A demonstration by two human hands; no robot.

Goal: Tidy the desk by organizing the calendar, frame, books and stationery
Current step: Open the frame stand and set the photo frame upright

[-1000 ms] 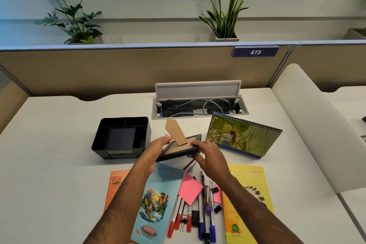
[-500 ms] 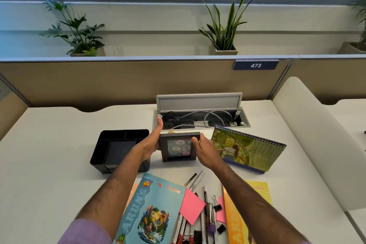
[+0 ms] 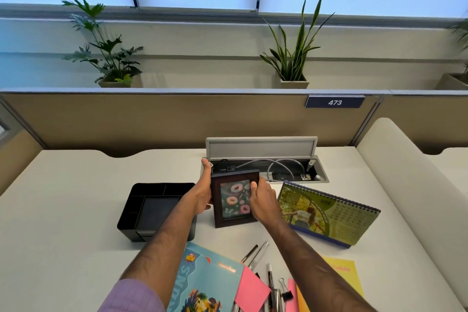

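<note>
A dark wooden photo frame (image 3: 231, 221) with a doughnut picture stands upright in the middle of the desk. My left hand (image 3: 202, 194) grips its left edge and my right hand (image 3: 263, 201) grips its right edge. To its right stands a green spiral desk calendar (image 3: 329, 213). A black desk organizer (image 3: 154, 210) sits to the left, partly behind my left forearm. At the front lie a blue book (image 3: 205, 284), a yellow book (image 3: 347, 276), pink sticky notes (image 3: 250, 291), several pens (image 3: 257, 253) and a binder clip (image 3: 286, 292).
An open cable tray (image 3: 263, 159) with wires is sunk into the desk just behind the frame. A tan partition (image 3: 152, 119) closes off the back, with potted plants on the ledge above. A white curved divider (image 3: 410, 185) bounds the right side.
The frame has gone from lying flat with its cardboard stand up to standing upright facing me, a little further back. The view has tilted upward.
</note>
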